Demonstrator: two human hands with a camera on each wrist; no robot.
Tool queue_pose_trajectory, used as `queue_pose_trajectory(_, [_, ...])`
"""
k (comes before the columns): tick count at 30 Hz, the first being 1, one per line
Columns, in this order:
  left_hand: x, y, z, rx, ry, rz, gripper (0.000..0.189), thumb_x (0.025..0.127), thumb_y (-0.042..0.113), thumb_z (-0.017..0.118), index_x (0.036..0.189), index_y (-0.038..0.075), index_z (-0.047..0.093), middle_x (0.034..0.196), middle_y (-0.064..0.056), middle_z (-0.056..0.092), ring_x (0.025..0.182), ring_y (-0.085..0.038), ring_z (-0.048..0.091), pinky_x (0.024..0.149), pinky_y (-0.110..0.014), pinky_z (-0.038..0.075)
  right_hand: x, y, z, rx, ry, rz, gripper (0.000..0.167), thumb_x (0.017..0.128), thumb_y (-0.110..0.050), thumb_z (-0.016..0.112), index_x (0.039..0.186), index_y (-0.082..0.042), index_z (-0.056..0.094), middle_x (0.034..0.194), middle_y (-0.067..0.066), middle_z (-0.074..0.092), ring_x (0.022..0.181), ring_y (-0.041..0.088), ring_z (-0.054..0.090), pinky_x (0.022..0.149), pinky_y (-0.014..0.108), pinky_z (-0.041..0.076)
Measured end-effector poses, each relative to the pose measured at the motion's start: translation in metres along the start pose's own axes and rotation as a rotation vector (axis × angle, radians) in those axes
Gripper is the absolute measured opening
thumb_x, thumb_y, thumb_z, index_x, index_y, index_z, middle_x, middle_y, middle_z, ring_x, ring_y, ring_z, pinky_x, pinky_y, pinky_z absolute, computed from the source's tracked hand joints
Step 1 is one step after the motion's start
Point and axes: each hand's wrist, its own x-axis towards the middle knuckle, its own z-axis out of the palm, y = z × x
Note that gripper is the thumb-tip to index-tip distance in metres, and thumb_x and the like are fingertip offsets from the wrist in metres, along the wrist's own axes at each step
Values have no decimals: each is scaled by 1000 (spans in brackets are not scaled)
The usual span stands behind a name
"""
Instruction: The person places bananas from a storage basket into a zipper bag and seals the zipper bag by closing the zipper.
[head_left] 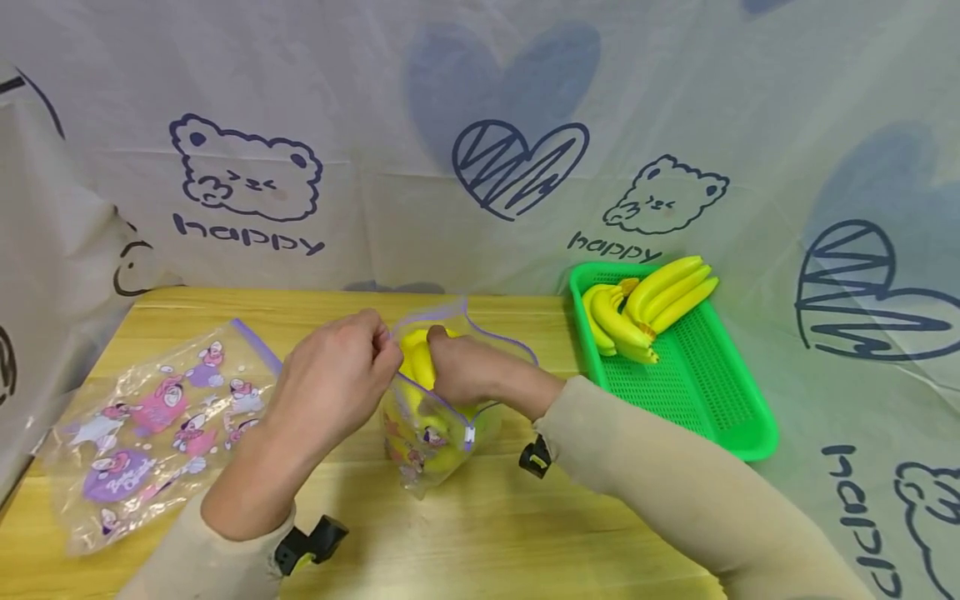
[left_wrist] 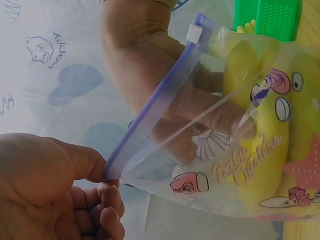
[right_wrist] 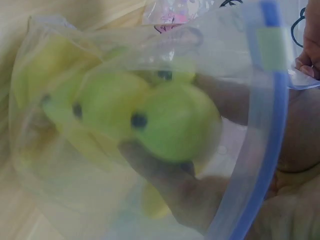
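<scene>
A flat bag (head_left: pixel 165 433) lies on the desk (head_left: pixel 555 533). To its right, my left grip (head_left: pixel 341 371) pinches the top edge of an open bag (head_left: pixel 431 437). The bagged bananas (head_left: pixel 417 360) are in my right grip (head_left: pixel 472 372), curled round them inside that bag. Farther right, a green basket (head_left: pixel 675 408) holds more bananas (head_left: pixel 667 293).

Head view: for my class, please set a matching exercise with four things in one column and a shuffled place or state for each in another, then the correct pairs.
Things
1. Green basket
2. Left hand
3. Right hand
4. Flat bag

Places or states
A. Reaching inside the open bag
B. Lying at the left of the table
C. Holding bananas near one end, mesh floor showing
D. Pinching the open bag's edge

Pairs
1-C
2-D
3-A
4-B
</scene>
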Motion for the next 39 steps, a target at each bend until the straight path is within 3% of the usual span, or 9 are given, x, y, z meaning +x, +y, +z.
queue_pose_trajectory(5, [0,0,1,17,-1,-4,18,97,14,52,79,13,54,70,-3,51,62,-23,48,54,-36,37,-5,1,4,49,36,8,99,94,-21,79,163,5,13,87,8,62,66,18,60,58,28,50])
queue_pose_trajectory(14, [1,-1,-1,8,-26,-4,20,99,15,52,79,13,54,69,-3,50,60,-22,47,52,-35,36,2,1,8,148,116,10,90,94,-24,81,159,3,24,94,13,66,70,20,63,58,27,52])
queue_pose_trajectory(18, [3,-5,-5,-10,-28,-36,21,101,19,51,82,12,57,71,-4,53,61,-23,50,52,-35,37,6,-1,11,59,135,-39,85,95,-31,79,154,6,31,93,13,66,71,20,63,59,27,51])
queue_pose_trajectory(22, [5,-11,-11,2,-23,-80,22,103,22,49,85,12,58,72,-5,53,62,-24,51,52,-36,36,2,-2,10,-57,158,-11,80,96,-48,75,149,3,44,100,11,71,82,21,66,71,33,54])
queue_pose_trajectory(24, [6,-13,-13,6,-31,-91,22,103,22,49,86,12,58,72,-5,53,62,-24,51,52,-36,36,-5,-1,9,-88,212,2,74,97,-53,72,144,0,53,101,8,73,85,21,66,75,35,55])
queue_pose_trajectory(28, [6,-16,-15,5,-35,-102,20,101,20,49,85,12,57,71,-5,53,61,-24,50,51,-35,36,-27,5,5,-151,437,-62,43,101,-44,70,118,-4,69,89,5,72,75,21,65,69,37,55])
queue_pose_trajectory(33, [6,-19,-17,11,-21,-109,17,97,18,49,83,12,57,70,-5,53,59,-23,50,50,-34,36,-51,21,0,-250,716,-80,24,99,-32,72,99,-9,65,77,2,62,59,22,57,52,39,49])
queue_pose_trajectory(36, [6,-21,-19,20,-12,-111,17,96,17,49,82,12,58,69,-5,54,57,-23,51,50,-35,36,-55,33,-3,-273,754,-13,28,96,-35,74,98,-9,64,75,3,61,57,24,56,48,40,46])
queue_pose_trajectory(39, [7,-22,-20,26,-13,-111,17,96,18,50,83,13,59,69,-4,55,55,-22,52,50,-35,37,-53,43,-6,-244,684,23,23,97,-31,69,87,-11,63,69,1,58,55,22,54,48,37,43])
